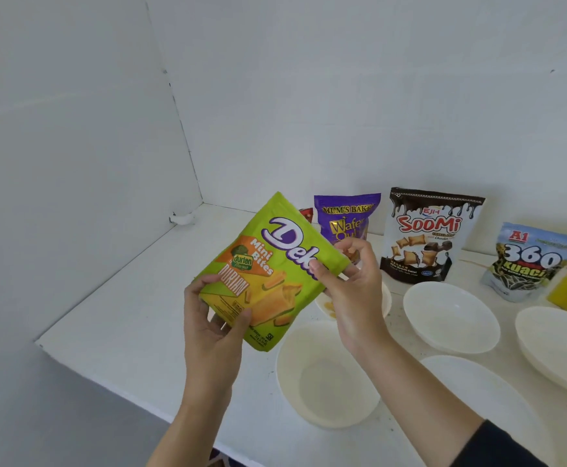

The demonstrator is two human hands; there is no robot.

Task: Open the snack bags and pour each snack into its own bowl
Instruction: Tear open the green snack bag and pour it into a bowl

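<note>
We hold the Deka Mini Bites bag (268,271) tilted above the surface (123,315), left hand (213,318) gripping its lower corner, right hand (346,284) pinching the top corner. Best tear steadily there, then tip toward the empty bowl (325,375) at five o'clock.

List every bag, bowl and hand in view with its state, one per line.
green Deka bag: held up, tilted, looks sealed
left hand: grips its lower left edge
right hand: pinches its right corner
purple wafer bag: upright, opening unclear
Soomi bag: upright, looks sealed
360 Kuaci bag: upright
far bowl: holds yellow pieces, mostly hidden
near bowl: empty
middle bowl: empty
right bowl: empty
</note>
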